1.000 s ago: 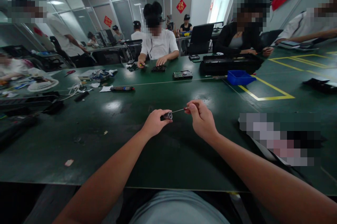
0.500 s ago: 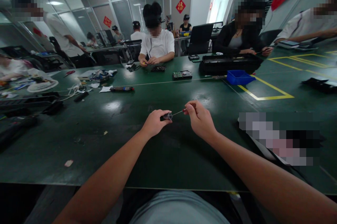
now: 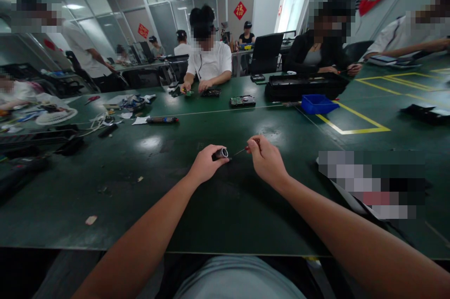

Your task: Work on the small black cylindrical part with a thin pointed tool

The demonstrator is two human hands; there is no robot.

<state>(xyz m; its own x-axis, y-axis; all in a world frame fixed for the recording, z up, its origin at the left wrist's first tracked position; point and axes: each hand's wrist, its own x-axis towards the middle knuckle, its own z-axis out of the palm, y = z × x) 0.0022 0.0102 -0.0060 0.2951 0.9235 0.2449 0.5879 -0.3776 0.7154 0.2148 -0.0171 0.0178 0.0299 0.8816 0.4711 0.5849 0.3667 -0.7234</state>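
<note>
My left hand (image 3: 206, 165) is closed around a short dark cylinder (image 3: 221, 153), its silver-rimmed round end facing right and toward me. In my right hand (image 3: 265, 158) is a thin screwdriver (image 3: 241, 151) with a reddish handle, its shaft pointing left toward the cylinder. The tip is just right of the cylinder's rim, outside the opening. By my left thumb and the tip there is a tiny dark piece (image 3: 230, 158), too small to name. Both hands are over the middle of the green table (image 3: 225, 219). The fingers hide most of the cylinder and the screwdriver handle.
Beyond my hands lie a green circuit board part (image 3: 242, 100), a blue tray (image 3: 319, 104) and a long black case (image 3: 305, 85). A dark rod-like tool (image 3: 162, 120) lies left. Clutter (image 3: 56, 114) covers the far left. Several people sit around the table; a blurred-out object (image 3: 369, 186) is at right.
The screwdriver tip has come away from the cylinder's end and sits slightly lower right. The cylinder has turned so its open end shows more.
</note>
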